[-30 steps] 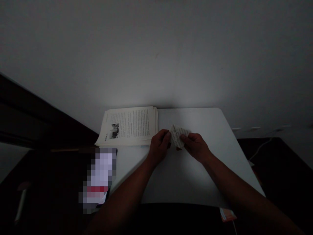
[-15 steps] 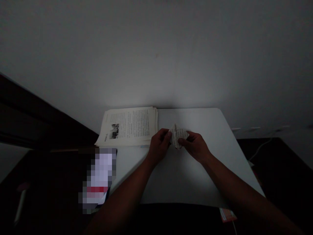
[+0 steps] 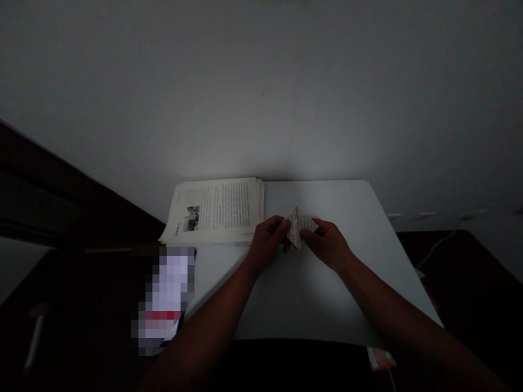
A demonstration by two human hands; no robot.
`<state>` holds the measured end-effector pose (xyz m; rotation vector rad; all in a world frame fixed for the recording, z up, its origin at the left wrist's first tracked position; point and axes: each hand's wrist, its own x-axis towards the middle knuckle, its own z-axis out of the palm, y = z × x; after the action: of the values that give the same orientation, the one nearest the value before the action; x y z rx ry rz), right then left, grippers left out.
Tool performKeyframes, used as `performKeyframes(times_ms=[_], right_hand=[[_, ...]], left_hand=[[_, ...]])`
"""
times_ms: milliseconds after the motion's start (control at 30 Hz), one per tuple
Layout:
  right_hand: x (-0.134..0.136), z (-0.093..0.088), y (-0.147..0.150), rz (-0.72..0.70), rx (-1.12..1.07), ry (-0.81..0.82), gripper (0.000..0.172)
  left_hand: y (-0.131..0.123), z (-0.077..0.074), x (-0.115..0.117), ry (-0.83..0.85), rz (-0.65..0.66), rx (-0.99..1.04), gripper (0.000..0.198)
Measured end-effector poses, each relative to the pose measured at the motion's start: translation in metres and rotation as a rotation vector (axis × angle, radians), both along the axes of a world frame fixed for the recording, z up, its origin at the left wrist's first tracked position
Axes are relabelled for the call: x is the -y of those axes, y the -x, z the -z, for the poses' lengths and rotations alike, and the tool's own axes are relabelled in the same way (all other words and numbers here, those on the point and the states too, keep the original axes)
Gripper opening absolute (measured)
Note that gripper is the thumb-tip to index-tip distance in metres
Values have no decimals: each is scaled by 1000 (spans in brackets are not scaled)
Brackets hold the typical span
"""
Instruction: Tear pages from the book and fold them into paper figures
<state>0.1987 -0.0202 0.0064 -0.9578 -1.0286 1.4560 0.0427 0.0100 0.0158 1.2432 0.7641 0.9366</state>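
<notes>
Between my hands, over the white table (image 3: 351,207), is a small piece of folded printed paper (image 3: 295,228) with pointed corners. My left hand (image 3: 269,237) pinches its left side, thumb on top and fingers underneath. On the right side, my right hand (image 3: 324,242) grips it, the thumb lying on the printed face near the middle. A triangular flap stands up along the centre of the paper. The fingers behind the paper are mostly hidden.
A stack of printed pages (image 3: 212,209) lies at the table's back left. A phone (image 3: 169,288) with a blurred-out screen is at the left edge. A pale wall (image 3: 261,109) rises behind the table. A white cable (image 3: 437,247) runs at the right.
The left part of the paper has folded over to the right, so a narrow triangular flap now shows where a flatter diamond was. Both hands stay nearly in place.
</notes>
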Motion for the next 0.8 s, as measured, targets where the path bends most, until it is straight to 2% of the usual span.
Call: performKeyframes(times_ms=[100, 200, 300, 367, 467, 600, 800], right_hand=[[-3, -1, -3, 97, -32, -21, 37], [-5, -2, -7, 187, -8, -37, 36], [-5, 0, -8, 256, 20, -34, 22], [-6, 1, -8, 274, 2, -15, 17], [-6, 2, -8, 268, -31, 22, 18], [-7, 0, -8, 222, -17, 41, 22], [-7, 2, -8, 143, 78, 37, 25]], left_hand=[[2, 1, 0, -59, -88, -22, 31], [7, 0, 0, -293, -202, -124, 43], [12, -5, -1, -565, -155, -260, 47], [14, -7, -2, -673, -97, -322, 44], [14, -7, -3, -744, -75, -372, 32], [12, -3, -5, -797, -133, -431, 17], [13, 2, -6, -874, -225, -580, 18]])
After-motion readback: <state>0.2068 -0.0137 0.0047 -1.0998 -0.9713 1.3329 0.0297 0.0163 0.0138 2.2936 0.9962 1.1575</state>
